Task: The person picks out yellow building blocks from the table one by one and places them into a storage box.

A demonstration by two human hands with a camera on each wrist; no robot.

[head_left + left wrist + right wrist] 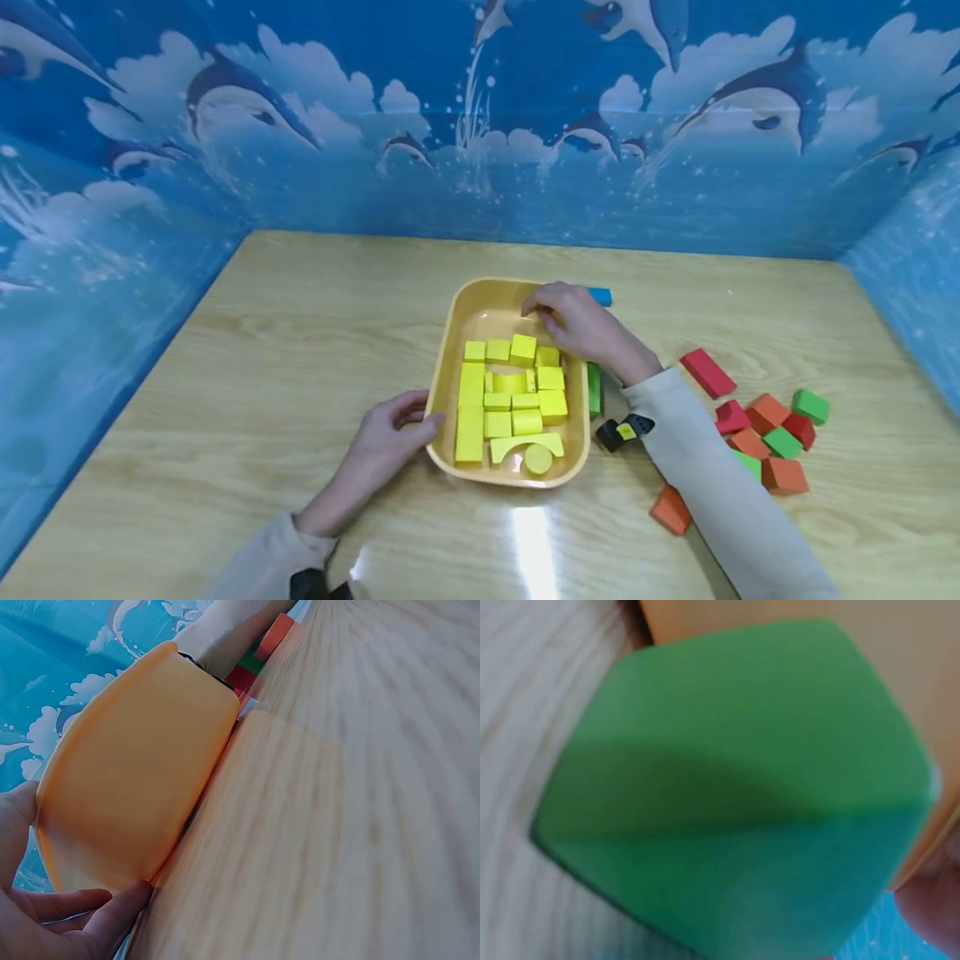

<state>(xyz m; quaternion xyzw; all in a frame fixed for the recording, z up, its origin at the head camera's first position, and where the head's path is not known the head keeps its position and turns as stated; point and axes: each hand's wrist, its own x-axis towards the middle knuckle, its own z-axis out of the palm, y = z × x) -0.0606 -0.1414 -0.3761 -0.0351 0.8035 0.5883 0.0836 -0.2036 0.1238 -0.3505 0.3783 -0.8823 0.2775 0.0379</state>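
Note:
A yellow plastic tray (495,292) lies on the table, holding several yellow wooden blocks (471,387) set close together, with an arch block (527,446) and a round one (537,459) near the front. At its left side my left hand (390,437) grips the tray, the thumb on the rim and fingertips against the outer wall (142,757). My right hand (577,317) reaches over the far right corner with bent fingers; whether they hold anything is hidden. Close to the right wrist camera, a green block (735,735) stands beside the tray's outer wall.
Red, orange and green blocks (783,477) lie loose at the right, partly behind the right sleeve (720,475). A blue block (600,296) shows past the tray's far right corner. A dolphin-printed backdrop (480,200) bounds the wooden table (337,308) at back and sides.

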